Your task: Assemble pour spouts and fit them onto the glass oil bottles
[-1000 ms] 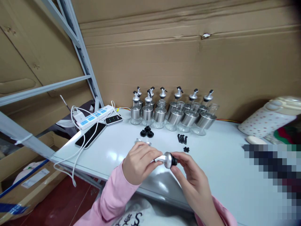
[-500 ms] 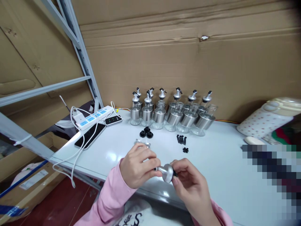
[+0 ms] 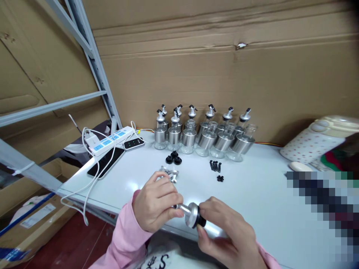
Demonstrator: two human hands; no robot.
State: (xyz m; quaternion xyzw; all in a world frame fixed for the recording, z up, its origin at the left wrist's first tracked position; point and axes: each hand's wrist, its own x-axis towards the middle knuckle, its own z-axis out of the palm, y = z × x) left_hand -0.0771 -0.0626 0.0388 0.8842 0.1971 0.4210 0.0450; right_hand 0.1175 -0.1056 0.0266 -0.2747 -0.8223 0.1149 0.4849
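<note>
Between my two hands, over the table's front edge, is a silver pour spout (image 3: 192,216) with a black stopper base. My left hand (image 3: 158,203) pinches its narrow tip. The thumb and fingers of my right hand (image 3: 228,231) grip the black stopper end. Just beyond my left hand lie several loose silver spout parts (image 3: 172,175), partly hidden by my fingers. Farther back are three black stoppers (image 3: 174,158) in a cluster. Right of them lie several small black levers (image 3: 215,166), with small black caps (image 3: 220,179) in front.
Glass bottles with metal sleeves (image 3: 206,140) stand in two rows at the back, several topped with spouts. A power strip (image 3: 112,140), a phone (image 3: 106,163) and a small black device (image 3: 134,144) lie left. A dotted white flask (image 3: 308,140) leans at right.
Both hands have shifted slightly left with the spout. My right hand has changed its hold, and more of the black stopper shows.
</note>
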